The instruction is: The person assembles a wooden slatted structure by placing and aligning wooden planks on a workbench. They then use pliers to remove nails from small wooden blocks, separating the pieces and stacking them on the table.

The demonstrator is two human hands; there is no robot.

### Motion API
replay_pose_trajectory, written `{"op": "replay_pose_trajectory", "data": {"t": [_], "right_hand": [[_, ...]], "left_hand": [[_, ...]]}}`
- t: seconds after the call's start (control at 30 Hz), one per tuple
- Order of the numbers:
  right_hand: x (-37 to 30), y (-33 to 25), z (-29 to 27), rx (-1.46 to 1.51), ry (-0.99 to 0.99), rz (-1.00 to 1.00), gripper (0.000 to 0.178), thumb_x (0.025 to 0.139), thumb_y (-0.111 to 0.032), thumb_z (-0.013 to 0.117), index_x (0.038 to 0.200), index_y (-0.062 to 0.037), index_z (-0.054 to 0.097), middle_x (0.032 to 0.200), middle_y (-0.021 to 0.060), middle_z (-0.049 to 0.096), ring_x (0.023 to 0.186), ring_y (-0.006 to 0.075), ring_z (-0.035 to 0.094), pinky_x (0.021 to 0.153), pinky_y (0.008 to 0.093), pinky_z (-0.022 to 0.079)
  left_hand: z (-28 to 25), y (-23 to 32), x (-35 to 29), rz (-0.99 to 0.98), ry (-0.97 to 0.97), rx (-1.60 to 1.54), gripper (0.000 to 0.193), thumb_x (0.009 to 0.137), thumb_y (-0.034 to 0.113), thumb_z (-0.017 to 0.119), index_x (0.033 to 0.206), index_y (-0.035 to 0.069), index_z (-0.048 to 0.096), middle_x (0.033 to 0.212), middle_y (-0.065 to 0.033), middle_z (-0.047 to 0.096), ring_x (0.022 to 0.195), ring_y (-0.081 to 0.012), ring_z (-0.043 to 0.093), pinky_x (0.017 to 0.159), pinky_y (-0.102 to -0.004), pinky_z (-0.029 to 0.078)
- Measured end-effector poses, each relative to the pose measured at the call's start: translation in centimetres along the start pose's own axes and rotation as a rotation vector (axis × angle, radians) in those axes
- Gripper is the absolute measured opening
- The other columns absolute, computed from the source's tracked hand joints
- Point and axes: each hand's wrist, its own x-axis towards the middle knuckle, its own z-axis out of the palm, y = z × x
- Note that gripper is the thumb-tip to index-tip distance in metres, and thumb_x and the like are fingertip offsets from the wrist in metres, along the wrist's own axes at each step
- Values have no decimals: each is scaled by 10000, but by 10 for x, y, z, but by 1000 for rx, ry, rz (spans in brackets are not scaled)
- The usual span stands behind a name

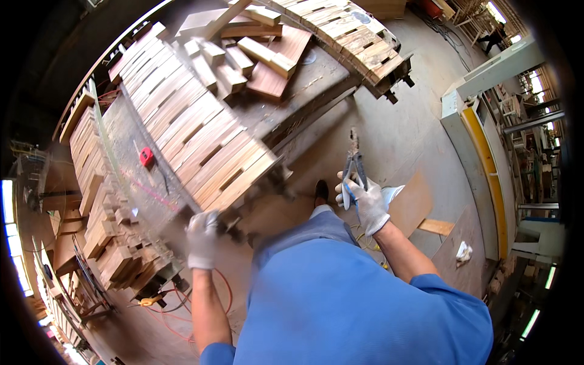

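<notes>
My right hand (pixel 368 204), in a whitish work glove, is closed round the handles of a pair of pliers (pixel 354 159), whose jaws point away from me. A blue-and-white piece (pixel 393 193) shows beside that glove; its kind is unclear. My left hand (pixel 202 238), gloved too, is smeared by motion, so its fingers cannot be read. It is beside the dark metal clamp ends (pixel 234 226) at the near end of a long row of wooden strips (pixel 201 137), which lies on the workbench.
Loose wooden blocks (pixel 234 58) are piled on the bench beside a red tape measure (pixel 146 157). Another clamped row (pixel 340 33) sits at the far right, more strips (pixel 100 201) at the left. A red hose (pixel 228 286) crosses the floor. A grey-and-yellow machine (pixel 480 146) stands at right.
</notes>
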Motion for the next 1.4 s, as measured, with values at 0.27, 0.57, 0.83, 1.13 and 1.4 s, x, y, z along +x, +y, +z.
{"op": "replay_pose_trajectory", "data": {"t": [0.27,0.57,0.83,1.13,1.4], "right_hand": [[103,-90,-65,-90,-201,-28,222,1016,-212,673,1151,-39,707,903,38,727,725,103,671,657,290,560],[133,-110,-66,-187,-377,61,134,1022,-203,675,1074,-80,671,873,-20,646,754,79,617,701,287,535],[140,-127,-52,-207,-385,95,128,1031,-201,667,1051,-75,664,852,-26,621,733,72,598,676,282,523],[156,-138,1,-273,-562,148,156,1022,-188,671,1051,-35,673,856,11,662,723,82,617,654,277,525],[229,-164,12,-448,-758,169,274,1030,-176,691,1209,31,673,942,97,726,775,161,688,723,314,585]], "left_hand": [[26,6,31,-573,222,128,433,1070,324,615,1047,-75,780,933,-261,778,769,-309,740,724,-462,564],[34,-22,23,-606,128,387,591,1118,512,447,1269,24,745,1195,-192,775,1023,-353,734,869,-434,573],[41,-42,23,-636,57,502,558,1110,515,477,1278,61,754,1170,-159,791,988,-301,751,877,-453,574],[43,-11,22,-496,308,372,498,1056,403,533,824,6,724,843,-243,721,779,-479,670,741,-598,500],[37,15,27,-706,287,414,475,997,420,694,733,26,668,808,-229,688,756,-439,663,702,-536,502]]}}
